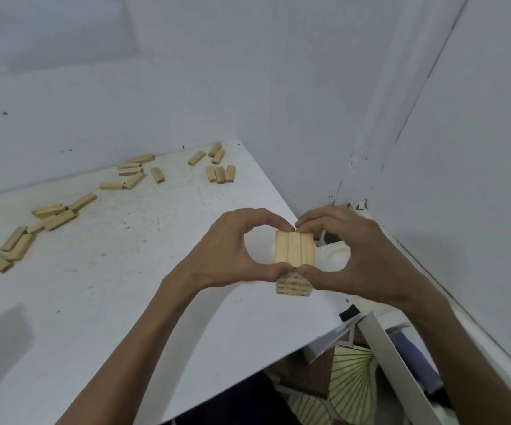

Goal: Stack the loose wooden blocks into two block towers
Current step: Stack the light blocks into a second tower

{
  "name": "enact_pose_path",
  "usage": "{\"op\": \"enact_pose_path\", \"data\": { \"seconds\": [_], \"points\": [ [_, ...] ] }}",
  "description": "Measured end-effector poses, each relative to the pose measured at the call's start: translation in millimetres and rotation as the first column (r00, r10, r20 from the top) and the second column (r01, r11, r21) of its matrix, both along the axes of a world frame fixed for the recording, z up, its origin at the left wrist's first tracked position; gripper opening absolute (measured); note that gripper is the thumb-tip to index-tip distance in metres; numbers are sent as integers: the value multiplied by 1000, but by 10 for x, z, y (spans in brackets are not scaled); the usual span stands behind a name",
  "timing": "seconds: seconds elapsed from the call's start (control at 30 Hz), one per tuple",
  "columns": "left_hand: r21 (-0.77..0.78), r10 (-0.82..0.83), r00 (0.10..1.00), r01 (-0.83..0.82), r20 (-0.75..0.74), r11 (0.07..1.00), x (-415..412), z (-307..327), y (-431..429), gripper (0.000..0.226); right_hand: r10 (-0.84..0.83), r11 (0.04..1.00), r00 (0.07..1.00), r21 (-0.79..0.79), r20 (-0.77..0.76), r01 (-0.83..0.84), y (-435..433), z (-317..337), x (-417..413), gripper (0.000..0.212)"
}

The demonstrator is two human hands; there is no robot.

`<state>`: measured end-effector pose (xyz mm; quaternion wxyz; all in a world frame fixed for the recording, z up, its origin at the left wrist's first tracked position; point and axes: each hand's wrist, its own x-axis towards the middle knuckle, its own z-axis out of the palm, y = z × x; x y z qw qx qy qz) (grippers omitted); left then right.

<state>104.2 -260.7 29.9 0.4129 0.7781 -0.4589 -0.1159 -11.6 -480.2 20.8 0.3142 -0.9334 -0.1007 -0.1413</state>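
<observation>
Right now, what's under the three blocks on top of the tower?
Under the top three blocks are lower layers of stacked blocks, seen from the side. The left hand and right hand pinch the top row, and their thumbs cover the layer just beneath.

A block tower (294,285) of pale wooden blocks stands upright near the right edge of the table (125,302), toward its front right corner. Its top layer (294,251) is three blocks side by side, and the layers beneath lie crosswise. Loose wooden blocks lie flat and scattered: one cluster (219,174) by the far right corner, another (130,171) along the far edge, and more (49,210) toward the left edge.
</observation>
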Motion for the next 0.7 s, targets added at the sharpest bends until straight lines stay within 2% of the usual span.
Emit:
{"op": "enact_pose_path", "data": {
  "seconds": [0.27,0.7],
  "points": [
    [3,-38,999,38,-38,999,48,-97,-76,52,-23,997,1000,79,-3,23,-16,-113,-28,54],
    [5,-17,997,18,-69,1000,38,-136,-84,47,-37,997,999,65,4,37,-2,-160,-14,54]
  ]
}}
